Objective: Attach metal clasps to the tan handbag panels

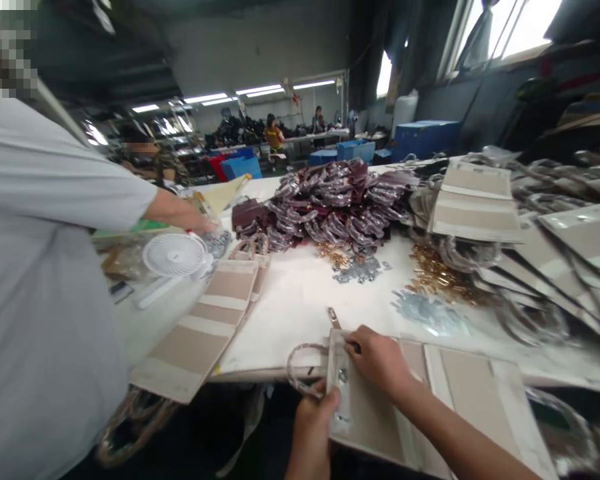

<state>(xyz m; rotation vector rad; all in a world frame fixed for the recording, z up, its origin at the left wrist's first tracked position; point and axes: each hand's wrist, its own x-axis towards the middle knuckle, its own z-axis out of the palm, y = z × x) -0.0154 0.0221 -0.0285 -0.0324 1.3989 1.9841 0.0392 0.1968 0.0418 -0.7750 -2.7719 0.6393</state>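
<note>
A beige bag panel (473, 380) with pale strips lies at the table's front edge, partly over it. My left hand (313, 423) is closed on the panel's left edge, thumb on top, beside a plastic-wrapped handle (293, 363). My right hand (377, 357) is closed low over the same end, its fingertips pinched against the pale strip. Whatever lies in that pinch is hidden. Small metal fittings show on the strip just left of the right hand. A brown tab (333, 319) with a metal piece sticks out past the panel's far edge.
Grey metal plates (427, 312) and gold fittings (440, 277) lie in piles ahead. Behind are heaped maroon bag pieces (325, 200). More beige panels (200, 327) lie left, near a white fan (175, 255). A co-worker in grey (45, 267) reaches over the table at left.
</note>
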